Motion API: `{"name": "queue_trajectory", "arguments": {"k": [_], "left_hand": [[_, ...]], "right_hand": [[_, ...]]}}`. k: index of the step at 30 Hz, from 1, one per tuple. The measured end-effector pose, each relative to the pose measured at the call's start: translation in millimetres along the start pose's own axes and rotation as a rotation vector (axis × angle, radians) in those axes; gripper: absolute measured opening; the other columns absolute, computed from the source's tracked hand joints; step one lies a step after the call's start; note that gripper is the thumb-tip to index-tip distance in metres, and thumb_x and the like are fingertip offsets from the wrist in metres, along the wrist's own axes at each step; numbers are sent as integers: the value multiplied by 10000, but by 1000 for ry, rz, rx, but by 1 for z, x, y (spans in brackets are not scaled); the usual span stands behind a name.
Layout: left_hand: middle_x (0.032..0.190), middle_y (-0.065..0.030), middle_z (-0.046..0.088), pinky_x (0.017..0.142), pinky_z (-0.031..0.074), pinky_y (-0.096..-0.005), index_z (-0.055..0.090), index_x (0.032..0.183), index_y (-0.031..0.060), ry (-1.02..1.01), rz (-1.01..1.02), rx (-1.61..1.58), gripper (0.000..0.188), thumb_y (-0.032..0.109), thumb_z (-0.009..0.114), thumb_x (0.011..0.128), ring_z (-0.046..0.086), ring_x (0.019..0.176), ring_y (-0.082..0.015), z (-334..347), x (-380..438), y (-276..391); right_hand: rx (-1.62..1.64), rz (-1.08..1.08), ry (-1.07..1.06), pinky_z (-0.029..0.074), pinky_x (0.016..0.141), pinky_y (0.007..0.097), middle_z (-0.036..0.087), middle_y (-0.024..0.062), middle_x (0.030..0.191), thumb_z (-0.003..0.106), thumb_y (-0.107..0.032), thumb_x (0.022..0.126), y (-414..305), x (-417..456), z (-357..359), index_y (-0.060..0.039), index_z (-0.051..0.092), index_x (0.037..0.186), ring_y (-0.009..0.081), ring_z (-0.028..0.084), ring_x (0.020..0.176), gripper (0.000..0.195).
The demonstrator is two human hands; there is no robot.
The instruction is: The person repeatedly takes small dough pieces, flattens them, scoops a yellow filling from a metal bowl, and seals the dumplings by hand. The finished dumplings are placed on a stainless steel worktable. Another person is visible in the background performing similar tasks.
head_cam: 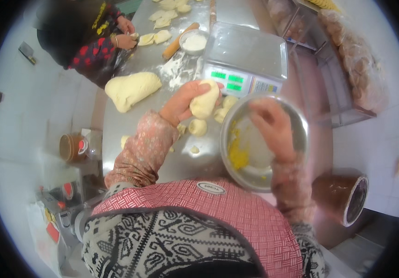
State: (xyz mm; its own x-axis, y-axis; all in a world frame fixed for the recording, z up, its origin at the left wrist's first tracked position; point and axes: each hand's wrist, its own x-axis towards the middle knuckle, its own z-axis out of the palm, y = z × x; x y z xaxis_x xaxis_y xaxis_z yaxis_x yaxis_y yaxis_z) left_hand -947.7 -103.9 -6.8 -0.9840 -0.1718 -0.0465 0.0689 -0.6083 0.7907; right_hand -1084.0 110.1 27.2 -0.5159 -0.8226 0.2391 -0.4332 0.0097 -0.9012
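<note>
A smooth, pale lump of dough [204,100] rests in my left hand [184,100], with the thumb over its top and the fingers behind it. My right hand [272,121] is over a round metal bowl [225,153], its fingers curled and blurred by motion. Whether those fingers hold anything is not visible. Yellow crumbly filling [237,156] lies along the left inside of the bowl. Just below my left hand sits a small dough ball [197,127]. More dough balls [221,114] crowd between it and the bowl's rim, and a small dough scrap [195,149] lies nearer me.
A digital scale [246,52] stands beyond the bowl. Left of it are a bowl of flour [194,43], a rolling pin [180,41] and a large dough mass [133,89] on the metal table [199,166]. Another person's hands [126,39] handle dough pieces [154,37] at the far left.
</note>
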Motion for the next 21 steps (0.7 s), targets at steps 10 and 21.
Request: {"name": "queue_trajectory", "arguments": {"k": [10,21], "left_hand": [[801,-134,602,586,499,-274,562,978,-19,41,23,63,468,435,546,865,610,694,-207,13,-127,-4],[812,-174,604,515,462,-331,539,1058,-33,-84,215,42,396,317,403,933,563,596,-237,-51,-182,5]], "right_hand": [[90,-304,-920,441,642,209,549,27,970,709,-3,689,-62,62,105,-44,640,1019,94,520,774,340],[-104,13,-413,452,699,301,600,91,876,612,-172,824,54,49,222,-40,634,974,170,555,829,202]]}}
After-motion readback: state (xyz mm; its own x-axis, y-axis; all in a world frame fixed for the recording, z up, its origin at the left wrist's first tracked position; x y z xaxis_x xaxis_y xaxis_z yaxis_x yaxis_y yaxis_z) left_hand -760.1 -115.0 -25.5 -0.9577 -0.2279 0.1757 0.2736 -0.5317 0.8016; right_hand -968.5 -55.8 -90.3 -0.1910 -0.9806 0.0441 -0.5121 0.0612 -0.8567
